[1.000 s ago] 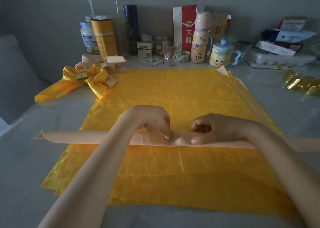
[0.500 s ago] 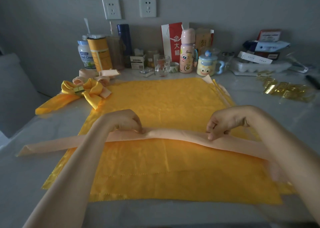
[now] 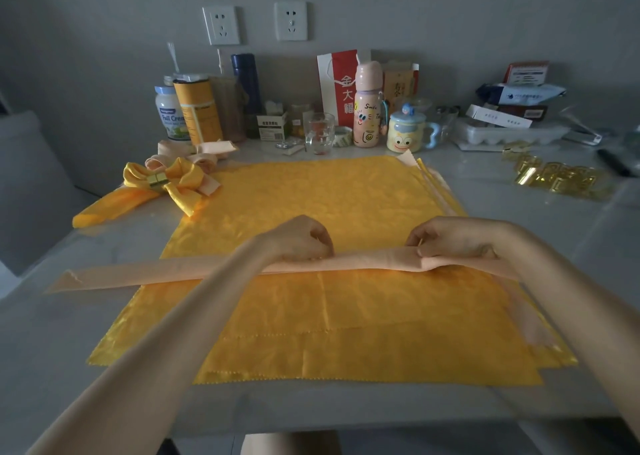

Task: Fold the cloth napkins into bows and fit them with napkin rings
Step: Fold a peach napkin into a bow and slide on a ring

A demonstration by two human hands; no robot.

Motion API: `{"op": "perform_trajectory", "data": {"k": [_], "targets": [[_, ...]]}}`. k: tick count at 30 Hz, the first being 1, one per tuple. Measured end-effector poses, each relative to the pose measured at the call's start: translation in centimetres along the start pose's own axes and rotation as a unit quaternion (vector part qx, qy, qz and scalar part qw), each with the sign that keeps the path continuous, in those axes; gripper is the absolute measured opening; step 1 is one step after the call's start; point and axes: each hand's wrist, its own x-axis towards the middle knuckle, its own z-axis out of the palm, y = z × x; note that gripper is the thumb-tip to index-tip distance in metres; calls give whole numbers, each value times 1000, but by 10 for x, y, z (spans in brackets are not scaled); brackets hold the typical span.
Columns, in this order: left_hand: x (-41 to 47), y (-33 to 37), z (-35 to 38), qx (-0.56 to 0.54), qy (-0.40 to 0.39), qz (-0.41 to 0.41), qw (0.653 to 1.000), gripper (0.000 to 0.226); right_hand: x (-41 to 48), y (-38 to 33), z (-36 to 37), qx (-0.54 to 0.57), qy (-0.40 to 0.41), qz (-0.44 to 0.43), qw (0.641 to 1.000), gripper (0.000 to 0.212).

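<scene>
Closer together now: your left hand (image 3: 301, 238) has slid inward along the long folded peach cloth strip (image 3: 374, 262) toward your right hand (image 3: 453, 238).

From the head camera, both hands pinch the strip's upper edge with curled fingers. The right one holds it slightly raised, with a soft bulge of cloth just below its fingertips. The strip lies crosswise over the stack of flat yellow satin napkins (image 3: 311, 205). Its left tail runs out past your left forearm onto the pale grey surface (image 3: 52, 333), and its right tail passes under your right forearm.

Judge the strip as light, limp and likely slick on the satin beneath. It will not keep a loop unaided, so take hold at the middle and keep the layered edges pinched together.

Beyond your left hand sits a finished yellow satin bow (image 3: 173, 184) with its gold ring (image 3: 157, 178), and a peach bow (image 3: 204, 157) lies behind it. Well out past your right hand lies the heap of gold napkin rings (image 3: 557, 179). Bottles, a drinking glass (image 3: 319, 132) and mugs line the far wall, away from your work. Only the strip lies between your hands.
</scene>
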Motion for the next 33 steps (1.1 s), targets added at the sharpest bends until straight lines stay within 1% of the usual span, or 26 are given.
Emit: {"op": "perform_trajectory", "data": {"k": [2,4,6,8,12,14,16,19,21,23,25,26,27,29,30,31,33], "targets": [[4,2,7,37,31,14,999,8,-1,-2,0,-2,12,5,1000,24],[7,6,13,67,61,24,996,16,-2,-1,0,2,22,4,1000,23],[10,11,19,36,58,26,997,25,-2,1,1,15,24,9,1000,21],[11,14,24,24,52,24,998,29,-2,4,1,27,23,18,999,17],[14,20,34,96,72,16,993,31,-4,12,0,50,16,16,999,12],[14,24,37,116,80,16,990,31,-7,11,-1,75,0,-2,997,19],[13,29,38,130,75,18,988,28,-11,5,-2,106,-20,-7,994,26],[11,37,38,127,42,15,991,24,-17,-7,-2,137,-28,-4,990,26],[11,37,32,90,-3,-8,996,24,-22,-19,1,180,-44,-2,983,27],[9,38,22,14,-64,-38,997,20,-28,-34,6,224,-58,1,973,25],[9,40,15,-80,-120,-74,987,20,-33,-49,15,284,-60,-7,957,20],[9,41,13,-120,-136,-86,980,21,-36,-57,20,308,-58,-16,950,18],[8,40,13,-155,-142,-91,973,22,-37,-63,27,332,-56,-27,941,16],[7,33,12,-233,-158,-71,957,23,-36,-75,42,378,-52,-51,923,13],[6,29,12,-262,-170,-55,948,26,-34,-80,49,377,-48,-67,922,12],[5,26,10,-275,-175,-45,944,25,-32,-84,54,350,-41,-85,932,12],[1,22,5,-256,-162,-40,952,24,-28,-86,57,292,-60,-112,948,19]]}}
